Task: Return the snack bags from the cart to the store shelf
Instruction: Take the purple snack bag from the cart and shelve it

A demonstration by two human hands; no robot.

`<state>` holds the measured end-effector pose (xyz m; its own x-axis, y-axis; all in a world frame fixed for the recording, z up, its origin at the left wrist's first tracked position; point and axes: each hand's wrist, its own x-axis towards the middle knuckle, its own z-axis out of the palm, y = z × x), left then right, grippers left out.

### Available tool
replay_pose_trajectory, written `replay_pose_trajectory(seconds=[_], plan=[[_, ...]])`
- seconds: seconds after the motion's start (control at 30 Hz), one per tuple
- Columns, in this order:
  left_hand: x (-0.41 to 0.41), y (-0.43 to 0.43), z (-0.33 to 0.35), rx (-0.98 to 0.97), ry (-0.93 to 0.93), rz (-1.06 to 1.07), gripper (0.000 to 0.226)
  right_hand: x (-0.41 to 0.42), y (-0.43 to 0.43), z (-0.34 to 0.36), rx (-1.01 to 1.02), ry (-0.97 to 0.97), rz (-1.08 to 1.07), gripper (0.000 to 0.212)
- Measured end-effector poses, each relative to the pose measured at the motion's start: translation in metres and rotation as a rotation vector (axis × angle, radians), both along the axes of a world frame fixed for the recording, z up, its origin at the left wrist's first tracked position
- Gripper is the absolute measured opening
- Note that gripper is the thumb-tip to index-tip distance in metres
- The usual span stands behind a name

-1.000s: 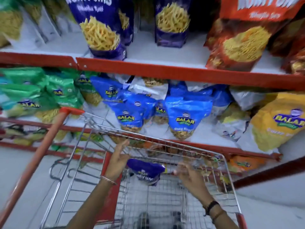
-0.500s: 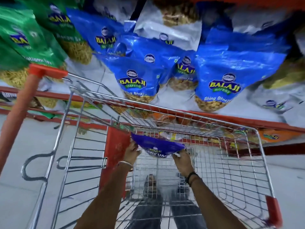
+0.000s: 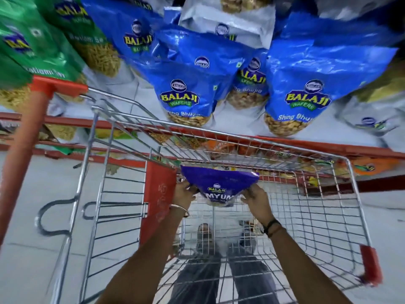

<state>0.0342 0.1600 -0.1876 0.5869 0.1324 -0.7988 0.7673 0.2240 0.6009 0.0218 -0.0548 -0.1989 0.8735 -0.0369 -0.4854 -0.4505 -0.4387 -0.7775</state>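
Purple snack bag (image 3: 219,179) hangs inside the cart (image 3: 258,143), pinched at its lower corners by 2 hands, left (image 3: 183,191) and right (image 3: 256,197). Slick film could slip, or snag the wire rim on the way to the shelf (image 3: 230,128).

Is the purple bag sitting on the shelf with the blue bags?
No, the purple bag is held over the cart by the left hand and right hand, below the blue bags.

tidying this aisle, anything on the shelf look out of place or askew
Yes: a white bag lies across the tops of the blue Balaji bags, not standing in line. The purple bag, held by both hands, is not yet shelved. No spills show.
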Motion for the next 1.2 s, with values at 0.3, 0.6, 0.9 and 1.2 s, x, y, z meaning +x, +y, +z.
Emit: replay_pose_trajectory(seconds=[0.3, 0.6, 0.9, 1.2], plan=[[-0.016, -0.020, 0.154, 0.202, -0.344, -0.026, 0.036, -0.014, -0.009, 0.142, 0.256, -0.291, -0.125, 0.024], [0.006, -0.024, 0.332, -0.048, -0.851, 0.047, 0.023, 0.010, -0.017, 0.329, 0.393, -0.742, -0.114, 0.024], [0.063, -0.035, 0.459, -0.136, -1.244, 0.170, 0.024, 0.078, -0.005, 0.464, 0.571, -1.110, -0.115, 0.007], [0.168, -0.058, 0.457, -0.110, -1.183, 0.271, 0.022, 0.176, -0.003, 0.456, 0.461, -1.100, -0.276, 0.011]])
